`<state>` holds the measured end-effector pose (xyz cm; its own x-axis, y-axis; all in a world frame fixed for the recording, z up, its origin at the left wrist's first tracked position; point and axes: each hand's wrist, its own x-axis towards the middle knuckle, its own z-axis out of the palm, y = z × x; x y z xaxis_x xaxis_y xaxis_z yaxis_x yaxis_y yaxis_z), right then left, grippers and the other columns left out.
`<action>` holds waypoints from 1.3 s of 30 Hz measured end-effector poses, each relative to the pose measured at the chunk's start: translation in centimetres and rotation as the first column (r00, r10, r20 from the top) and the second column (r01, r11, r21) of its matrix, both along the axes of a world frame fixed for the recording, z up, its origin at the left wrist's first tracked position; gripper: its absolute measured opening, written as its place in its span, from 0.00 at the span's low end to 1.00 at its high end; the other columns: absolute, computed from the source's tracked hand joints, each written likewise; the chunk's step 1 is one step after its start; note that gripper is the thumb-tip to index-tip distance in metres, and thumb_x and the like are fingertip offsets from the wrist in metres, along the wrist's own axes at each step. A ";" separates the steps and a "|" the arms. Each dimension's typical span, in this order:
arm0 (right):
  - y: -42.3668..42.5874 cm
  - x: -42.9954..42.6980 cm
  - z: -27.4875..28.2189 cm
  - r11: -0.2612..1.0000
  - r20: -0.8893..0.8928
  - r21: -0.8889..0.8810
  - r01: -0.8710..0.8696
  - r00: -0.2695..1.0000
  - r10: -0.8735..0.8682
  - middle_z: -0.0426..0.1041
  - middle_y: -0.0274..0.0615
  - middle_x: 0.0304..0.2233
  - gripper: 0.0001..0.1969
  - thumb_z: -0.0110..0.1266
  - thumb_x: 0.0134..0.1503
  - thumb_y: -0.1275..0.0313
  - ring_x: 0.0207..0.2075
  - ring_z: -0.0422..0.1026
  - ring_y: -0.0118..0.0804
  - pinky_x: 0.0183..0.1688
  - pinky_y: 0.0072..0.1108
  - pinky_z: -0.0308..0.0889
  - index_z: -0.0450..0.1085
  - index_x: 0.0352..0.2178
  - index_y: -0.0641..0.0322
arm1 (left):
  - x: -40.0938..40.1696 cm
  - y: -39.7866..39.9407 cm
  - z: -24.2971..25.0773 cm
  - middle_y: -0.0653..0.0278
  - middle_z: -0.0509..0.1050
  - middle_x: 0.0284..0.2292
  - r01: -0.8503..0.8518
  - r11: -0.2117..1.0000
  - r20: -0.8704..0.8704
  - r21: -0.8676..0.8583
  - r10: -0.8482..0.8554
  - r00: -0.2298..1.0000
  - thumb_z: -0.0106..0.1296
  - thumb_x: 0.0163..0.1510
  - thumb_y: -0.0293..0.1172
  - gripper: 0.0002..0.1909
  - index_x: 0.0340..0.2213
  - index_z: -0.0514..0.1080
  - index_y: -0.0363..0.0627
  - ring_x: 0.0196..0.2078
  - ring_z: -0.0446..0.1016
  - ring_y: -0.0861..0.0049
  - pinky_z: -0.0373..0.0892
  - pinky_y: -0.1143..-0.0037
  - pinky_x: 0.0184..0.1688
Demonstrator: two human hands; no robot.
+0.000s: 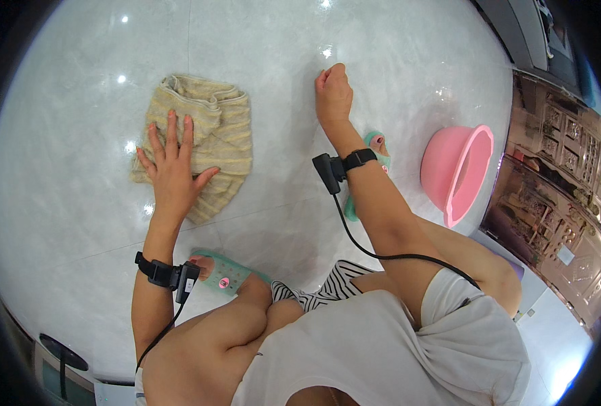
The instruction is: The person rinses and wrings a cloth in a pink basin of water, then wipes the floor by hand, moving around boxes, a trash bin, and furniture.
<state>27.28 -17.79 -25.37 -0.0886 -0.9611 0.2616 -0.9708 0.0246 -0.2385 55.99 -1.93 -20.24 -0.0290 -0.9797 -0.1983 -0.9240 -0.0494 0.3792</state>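
My left hand (173, 165) lies flat with its fingers spread on a yellow-and-beige striped cloth (224, 147), which looks like a towel. The cloth is bunched and folded over on the glossy grey tile floor (270, 116), its pale hemmed edge turned up at the far end. To the right of the cloth, my right hand (335, 94) is held apart from it with the fingers curled in. Nothing shows in that hand, though its palm side is hidden.
A pink plastic basin (445, 165) stands on the floor at the right. Beyond it is an ornate metallic door (559, 167). My feet wear green slippers (229, 274). A black cable (381, 256) runs from the device strapped to my right wrist. A round dark base (63, 351) stands lower left.
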 end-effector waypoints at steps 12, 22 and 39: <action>9.9 8.6 1.7 0.762 0.333 0.144 -0.631 0.756 0.563 0.52 0.58 0.59 0.33 0.57 0.51 0.60 0.63 0.47 0.57 0.63 0.43 0.43 0.57 0.55 0.63 | 1.4 0.9 -2.2 0.54 0.54 0.61 -0.249 0.956 -0.340 -0.153 0.185 0.922 0.46 0.53 0.24 0.29 0.58 0.56 0.43 0.64 0.50 0.55 0.39 0.53 0.64; 12.4 13.8 -0.3 0.701 0.217 0.172 -0.693 0.720 0.659 0.45 0.41 0.65 0.36 0.55 0.46 0.47 0.66 0.37 0.56 0.62 0.56 0.30 0.59 0.57 0.41 | 2.8 -1.6 1.9 0.57 0.63 0.56 -0.397 0.900 -0.407 -0.180 0.299 0.863 0.38 0.55 0.17 0.20 0.49 0.66 0.40 0.61 0.58 0.64 0.45 0.63 0.64; -7.4 -0.7 -3.4 0.985 0.062 -0.108 0.132 0.990 -0.126 0.53 0.59 0.60 0.41 0.42 0.52 0.42 0.63 0.43 0.67 0.62 0.53 0.34 0.58 0.56 0.68 | 3.4 0.2 1.2 0.58 0.65 0.55 -0.388 0.921 -0.355 -0.044 0.349 0.867 0.35 0.55 0.15 0.19 0.47 0.68 0.39 0.61 0.60 0.67 0.55 0.70 0.61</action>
